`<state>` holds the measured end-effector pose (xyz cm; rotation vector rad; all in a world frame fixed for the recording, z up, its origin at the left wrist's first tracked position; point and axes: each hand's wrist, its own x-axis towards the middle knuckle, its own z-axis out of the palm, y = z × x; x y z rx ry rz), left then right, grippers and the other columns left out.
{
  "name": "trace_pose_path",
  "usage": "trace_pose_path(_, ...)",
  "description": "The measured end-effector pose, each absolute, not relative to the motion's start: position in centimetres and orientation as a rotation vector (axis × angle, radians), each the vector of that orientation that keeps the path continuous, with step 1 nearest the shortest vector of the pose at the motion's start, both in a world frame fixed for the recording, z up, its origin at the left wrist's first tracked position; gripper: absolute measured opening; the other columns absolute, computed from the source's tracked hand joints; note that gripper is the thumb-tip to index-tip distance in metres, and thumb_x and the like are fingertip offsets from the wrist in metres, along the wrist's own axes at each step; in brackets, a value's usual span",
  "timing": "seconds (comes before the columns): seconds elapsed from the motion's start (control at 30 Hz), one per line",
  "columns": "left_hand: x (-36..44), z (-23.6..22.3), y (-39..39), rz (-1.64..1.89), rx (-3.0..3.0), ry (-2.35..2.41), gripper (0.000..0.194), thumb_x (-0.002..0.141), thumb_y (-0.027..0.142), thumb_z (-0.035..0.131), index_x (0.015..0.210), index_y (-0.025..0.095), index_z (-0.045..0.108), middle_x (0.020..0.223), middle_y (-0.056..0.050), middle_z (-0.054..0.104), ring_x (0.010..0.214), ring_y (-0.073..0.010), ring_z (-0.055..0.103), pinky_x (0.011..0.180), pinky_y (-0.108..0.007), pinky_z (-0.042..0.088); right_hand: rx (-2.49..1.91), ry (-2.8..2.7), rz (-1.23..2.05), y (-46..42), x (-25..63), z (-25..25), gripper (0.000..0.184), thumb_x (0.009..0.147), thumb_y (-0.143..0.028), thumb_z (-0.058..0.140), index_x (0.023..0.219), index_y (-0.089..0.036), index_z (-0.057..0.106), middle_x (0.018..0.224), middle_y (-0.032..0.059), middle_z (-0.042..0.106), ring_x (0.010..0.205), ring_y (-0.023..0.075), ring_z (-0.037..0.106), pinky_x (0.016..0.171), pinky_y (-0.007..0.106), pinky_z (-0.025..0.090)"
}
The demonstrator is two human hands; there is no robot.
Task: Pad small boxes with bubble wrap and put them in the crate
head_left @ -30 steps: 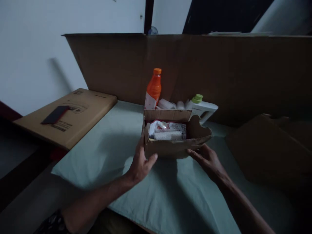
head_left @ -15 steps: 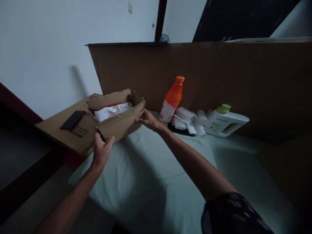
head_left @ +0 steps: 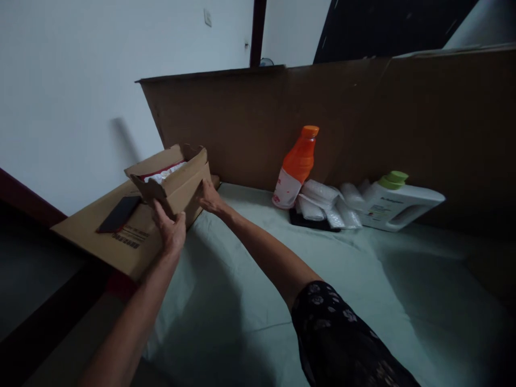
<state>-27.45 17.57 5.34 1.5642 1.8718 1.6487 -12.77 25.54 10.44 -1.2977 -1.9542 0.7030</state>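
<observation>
Both my hands hold a small open cardboard box (head_left: 183, 188) over the far left corner of the green sheet. My left hand (head_left: 171, 228) grips its near left corner, the thumb along the outside. Against the right side, my right hand (head_left: 209, 198) is closed on the cardboard, its fingers partly hidden. Inside the box lies a white and red plastic packet (head_left: 165, 172), only its top showing. Under and left of the box is a larger flat cardboard carton (head_left: 129, 250) with a dark phone-like slab (head_left: 120, 213) on it.
An orange-capped bottle (head_left: 296, 166) leans near the cardboard wall (head_left: 242, 118). Beside it, bubble-wrap rolls (head_left: 322, 199) rest on a black flat thing (head_left: 312, 222). A white jug with a green cap (head_left: 397, 207) lies tilted farther right. Green sheet (head_left: 282, 301) covers the surface.
The small box has moved left and turned, and now sits over the larger carton's right part. Both hands have gone with it. The view has shifted slightly.
</observation>
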Motion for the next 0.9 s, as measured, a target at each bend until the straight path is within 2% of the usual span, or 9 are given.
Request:
trace_pose_path(0.07, -26.1, 6.0, 18.6, 1.627, 1.498, 1.885, 0.095, 0.080, 0.024, 0.065, 0.159, 0.017, 0.013, 0.164, -0.022, 0.020, 0.155, -0.0338, 0.019, 0.127, -0.052, 0.018, -1.287, -1.992, 0.729, 25.4, -13.4, 9.5, 0.083, 0.075, -0.016, 0.060, 0.152, -0.003, 0.031, 0.158, 0.0213, 0.037, 0.147, 0.0302, 0.036, 0.121, 0.041, 0.031)
trace_pose_path(0.2, -23.8, 7.0, 21.2, 1.583, 1.409, 1.907, 0.094, 0.079, 0.024, 0.066, 0.159, 0.018, 0.015, 0.167, -0.022, 0.016, 0.157, -0.0346, 0.011, 0.125, -0.055, 0.019, -1.272, -2.026, 0.740, 24.8, -13.6, 8.1, 0.082, 0.075, -0.015, 0.061, 0.151, -0.002, 0.033, 0.159, 0.0210, 0.037, 0.149, 0.0274, 0.034, 0.122, 0.036, 0.029)
trace_pose_path(0.4, -21.6, 7.8, 25.1, 1.555, 1.348, 1.905, 0.099, 0.074, 0.012, 0.064, 0.159, 0.009, 0.013, 0.166, -0.029, 0.011, 0.157, -0.0384, 0.001, 0.125, -0.059, 0.013, -1.368, -1.993, 0.752, 21.2, -8.9, 6.0, 0.061, 0.081, -0.015, 0.060, 0.141, -0.007, 0.052, 0.151, 0.0192, 0.049, 0.142, 0.0287, 0.044, 0.121, 0.043, 0.031)
trace_pose_path(0.6, -21.5, 8.2, 26.6, 1.546, 1.356, 1.891, 0.088, 0.081, 0.008, 0.057, 0.158, 0.007, 0.015, 0.167, -0.026, 0.013, 0.158, -0.0335, 0.008, 0.128, -0.051, 0.010, -1.485, -1.906, 0.736, 14.7, -0.8, 3.4, 0.047, 0.083, -0.015, 0.058, 0.129, -0.018, 0.064, 0.142, 0.0137, 0.060, 0.123, 0.0257, 0.062, 0.106, 0.042, 0.049)
trace_pose_path(0.73, -23.1, 8.6, 26.1, 1.530, 1.429, 1.890, 0.078, 0.087, 0.008, 0.052, 0.157, 0.007, 0.017, 0.167, -0.024, 0.017, 0.157, -0.0291, 0.014, 0.128, -0.045, 0.013, -1.484, -1.867, 0.687, 10.3, 3.8, 2.5, 0.040, 0.085, -0.016, 0.056, 0.123, -0.019, 0.068, 0.136, 0.0128, 0.064, 0.114, 0.0252, 0.066, 0.099, 0.043, 0.053)
trace_pose_path(0.8, -23.7, 8.6, 25.2, 1.485, 1.483, 1.878, 0.073, 0.091, 0.010, 0.051, 0.155, 0.001, 0.018, 0.165, -0.026, 0.020, 0.156, -0.0308, 0.019, 0.128, -0.044, 0.016, -1.478, -1.854, 0.662, 8.1, 5.7, 2.3, 0.037, 0.086, -0.017, 0.055, 0.120, -0.018, 0.069, 0.134, 0.0136, 0.065, 0.115, 0.0256, 0.066, 0.100, 0.045, 0.053)
trace_pose_path(0.9, -23.0, 7.6, 22.6, 1.367, 1.636, 1.818, 0.075, 0.092, 0.019, 0.053, 0.150, -0.008, 0.015, 0.161, -0.032, 0.024, 0.152, -0.0390, 0.023, 0.126, -0.052, 0.020, -1.495, -1.834, 0.629, 3.8, 7.8, 1.9, 0.034, 0.083, -0.012, 0.056, 0.113, -0.016, 0.072, 0.132, 0.0150, 0.067, 0.119, 0.0270, 0.064, 0.105, 0.046, 0.049)
